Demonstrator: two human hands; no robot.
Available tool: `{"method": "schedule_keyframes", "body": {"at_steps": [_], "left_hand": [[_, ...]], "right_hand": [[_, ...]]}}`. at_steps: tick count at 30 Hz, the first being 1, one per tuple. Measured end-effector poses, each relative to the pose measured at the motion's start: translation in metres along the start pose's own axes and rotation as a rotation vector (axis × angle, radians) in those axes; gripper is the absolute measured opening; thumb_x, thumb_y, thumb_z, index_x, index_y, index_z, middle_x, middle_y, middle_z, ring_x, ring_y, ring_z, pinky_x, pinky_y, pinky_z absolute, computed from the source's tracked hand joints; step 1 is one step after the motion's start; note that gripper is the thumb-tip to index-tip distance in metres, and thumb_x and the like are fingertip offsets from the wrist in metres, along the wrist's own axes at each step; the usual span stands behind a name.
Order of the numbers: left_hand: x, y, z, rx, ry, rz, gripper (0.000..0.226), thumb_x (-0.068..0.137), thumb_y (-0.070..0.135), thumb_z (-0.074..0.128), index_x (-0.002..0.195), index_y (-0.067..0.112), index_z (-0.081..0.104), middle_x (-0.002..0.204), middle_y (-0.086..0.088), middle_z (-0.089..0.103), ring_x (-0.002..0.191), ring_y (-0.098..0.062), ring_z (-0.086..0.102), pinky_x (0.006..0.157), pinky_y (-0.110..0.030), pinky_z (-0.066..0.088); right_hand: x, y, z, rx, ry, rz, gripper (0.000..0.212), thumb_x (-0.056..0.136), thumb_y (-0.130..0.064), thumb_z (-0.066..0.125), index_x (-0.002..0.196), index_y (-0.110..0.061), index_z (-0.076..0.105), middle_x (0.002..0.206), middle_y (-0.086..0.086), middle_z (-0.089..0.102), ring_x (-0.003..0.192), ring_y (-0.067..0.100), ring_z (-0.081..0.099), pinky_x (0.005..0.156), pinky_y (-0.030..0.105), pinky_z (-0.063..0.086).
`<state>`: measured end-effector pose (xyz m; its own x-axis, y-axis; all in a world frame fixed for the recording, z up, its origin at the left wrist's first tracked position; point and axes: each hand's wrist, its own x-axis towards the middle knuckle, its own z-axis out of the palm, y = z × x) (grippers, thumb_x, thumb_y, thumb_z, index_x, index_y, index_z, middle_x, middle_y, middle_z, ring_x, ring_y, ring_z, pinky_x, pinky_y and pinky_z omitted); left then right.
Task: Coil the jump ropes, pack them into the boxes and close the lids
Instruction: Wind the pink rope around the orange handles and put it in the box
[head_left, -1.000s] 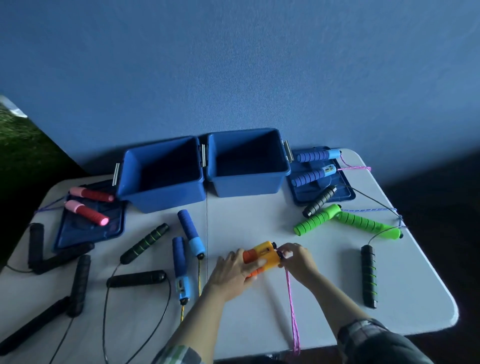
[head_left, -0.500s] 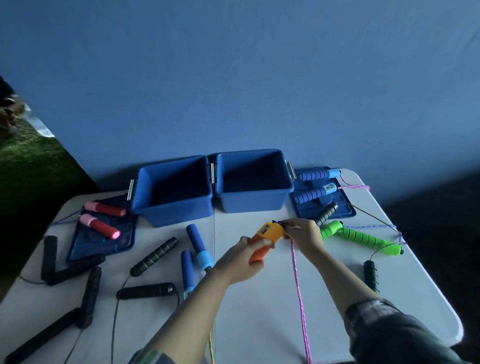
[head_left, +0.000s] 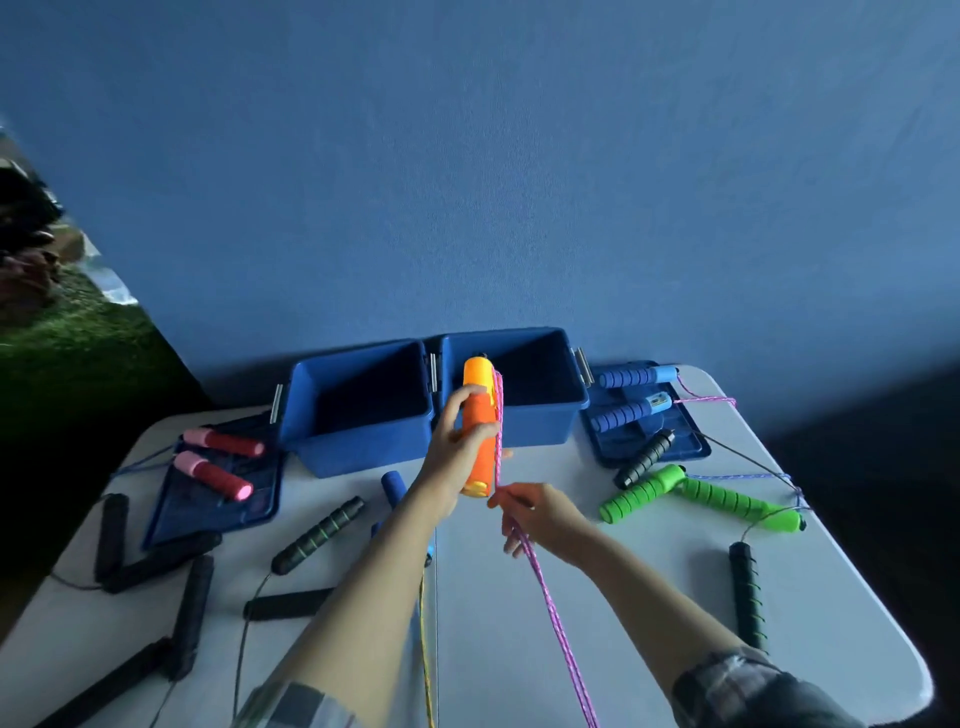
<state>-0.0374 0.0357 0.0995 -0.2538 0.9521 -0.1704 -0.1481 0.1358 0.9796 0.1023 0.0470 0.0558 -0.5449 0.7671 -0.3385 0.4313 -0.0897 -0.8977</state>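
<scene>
My left hand grips a pair of orange and yellow jump-rope handles, held upright above the table in front of the right box. Their pink cord runs down along the handles, passes through my right hand, which pinches it just below the handles, and trails off the near table edge. Two open blue boxes stand side by side at the back: the left box and the right box. Both look empty.
Two blue lids lie flat: the left lid with pink handles, the right lid with blue handles. Green handles, several black handles and thin cords lie scattered on the white table.
My left hand has lifted the orange handles from the table and turned them upright. My right hand slid down the pink cord to below the handles. The view has tilted upward.
</scene>
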Motion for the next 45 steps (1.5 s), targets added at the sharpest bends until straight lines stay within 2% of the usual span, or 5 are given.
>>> {"method": "schedule_keyframes", "body": {"at_steps": [7, 16, 27, 39, 45], "left_hand": [[-0.009, 0.003, -0.004, 0.005, 0.03, 0.002, 0.036, 0.088, 0.008, 0.063, 0.111, 0.036, 0.056, 0.107, -0.009, 0.06, 0.068, -0.026, 0.064, 0.058, -0.033, 0.054], [0.011, 0.024, -0.075, 0.835, 0.107, 0.366, 0.032, 0.08, 0.038, 0.062, 0.106, 0.053, 0.051, 0.092, -0.006, 0.053, 0.069, -0.013, 0.053, 0.073, -0.03, 0.049], [-0.022, 0.039, -0.084, 1.446, -0.412, 0.572, 0.077, 0.073, 0.082, 0.037, 0.138, 0.057, 0.005, 0.126, -0.006, 0.043, 0.095, -0.028, 0.059, 0.076, -0.034, 0.048], [-0.069, 0.044, -0.046, 1.315, -0.512, 0.962, 0.088, 0.083, 0.061, 0.054, 0.147, 0.018, 0.011, 0.129, -0.012, 0.051, 0.102, -0.024, 0.058, 0.076, -0.029, 0.048], [-0.057, 0.054, -0.054, 1.064, -0.383, 0.886, 0.084, 0.082, 0.051, 0.063, 0.146, 0.016, 0.022, 0.135, -0.009, 0.046, 0.114, -0.016, 0.049, 0.093, -0.01, 0.033]], "right_hand": [[-0.01, -0.005, -0.007, -0.133, -0.132, 0.02, 0.031, 0.097, -0.033, 0.047, 0.08, -0.017, 0.067, 0.058, -0.003, 0.049, 0.048, 0.013, 0.051, 0.052, 0.026, 0.051], [-0.044, -0.034, -0.056, -0.507, -0.062, -0.168, 0.016, 0.093, -0.031, 0.054, 0.088, -0.026, 0.069, 0.067, -0.012, 0.056, 0.05, 0.0, 0.046, 0.053, 0.011, 0.037], [-0.07, -0.102, -0.1, -0.746, 0.011, -0.43, 0.01, 0.092, -0.025, 0.058, 0.083, -0.027, 0.063, 0.059, -0.02, 0.056, 0.059, -0.006, 0.051, 0.058, 0.008, 0.038], [-0.014, -0.109, -0.107, -0.516, -0.056, -0.411, 0.018, 0.082, -0.023, 0.07, 0.077, -0.041, 0.068, 0.08, -0.004, 0.07, 0.07, 0.001, 0.055, 0.071, 0.022, 0.049], [-0.023, -0.079, -0.064, -0.116, -0.004, -0.197, 0.023, 0.084, 0.017, 0.051, 0.073, 0.001, 0.062, 0.062, 0.009, 0.051, 0.049, 0.004, 0.049, 0.053, 0.015, 0.043]]}}
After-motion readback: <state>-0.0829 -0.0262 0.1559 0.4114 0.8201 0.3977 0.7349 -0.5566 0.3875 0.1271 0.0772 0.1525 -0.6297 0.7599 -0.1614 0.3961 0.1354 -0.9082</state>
